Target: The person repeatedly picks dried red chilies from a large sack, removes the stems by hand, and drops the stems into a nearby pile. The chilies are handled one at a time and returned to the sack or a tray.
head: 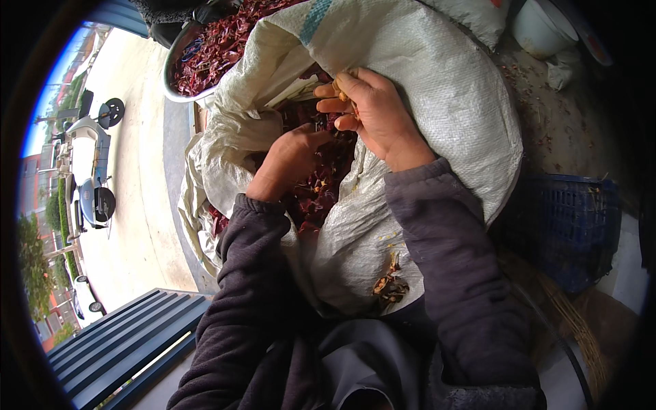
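A large white woven sack stands open before me, its mouth folded back. Dark red dried chili pieces fill the opening. My left hand dips into them with its fingertips hidden, so whether it grips anything is unclear. Just right of it, above the opening, my right hand pinches small brownish bits, apparently chili stems or cores, between thumb and fingers. Its other fingers are spread apart. On the near fold of the sack lies a little heap of stems and seeds.
A metal basin heaped with red chili pieces stands at far left, dark clothing beside it. To the right are a blue plastic crate, a white bucket and straw bristles. Slatted metal and a parked scooter are left.
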The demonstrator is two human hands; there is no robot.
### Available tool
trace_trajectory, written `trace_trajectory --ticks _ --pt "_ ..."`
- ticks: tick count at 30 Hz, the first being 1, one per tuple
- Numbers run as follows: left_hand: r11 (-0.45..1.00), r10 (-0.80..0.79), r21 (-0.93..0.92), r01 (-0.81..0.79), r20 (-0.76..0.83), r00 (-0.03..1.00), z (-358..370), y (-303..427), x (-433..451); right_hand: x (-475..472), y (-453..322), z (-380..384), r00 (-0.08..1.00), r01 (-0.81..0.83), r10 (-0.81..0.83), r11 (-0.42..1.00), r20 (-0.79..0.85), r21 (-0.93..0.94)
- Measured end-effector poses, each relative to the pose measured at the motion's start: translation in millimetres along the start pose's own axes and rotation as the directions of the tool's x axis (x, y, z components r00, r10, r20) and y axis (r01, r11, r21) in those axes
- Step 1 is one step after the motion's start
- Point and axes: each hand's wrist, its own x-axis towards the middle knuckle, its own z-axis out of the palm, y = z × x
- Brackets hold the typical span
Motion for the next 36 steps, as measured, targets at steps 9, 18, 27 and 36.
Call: trace_trajectory --ticks 9,18,27,36 --pt "0.951 -0.227 -0.260 0.170 -0.208 0.951 -25.7 -1.7 -4.8 8.0 3.6 -13.7 0.995 0.100 -0.100 0.991 0.006 -0.089" --pt "0.778 -0.365 -0.619 0.108 -0.306 0.879 -32.1 10.4 -4.6 -0.2 17.7 1.5 0.918 0.380 -0.342 0.617 0.200 -0.689" --pt "0.834 -0.373 -0.536 0.134 -0.367 0.852 -26.5 28.9 -0.6 2.1 30.8 6.5 0.779 0.484 -0.555 0.234 0.293 -0.843" --pt "0.571 -0.509 -0.820 0.039 -0.316 0.801 -25.6 43.8 5.3 5.4 33.4 4.7 0.727 0.509 -0.641 0.261 0.247 -0.820"
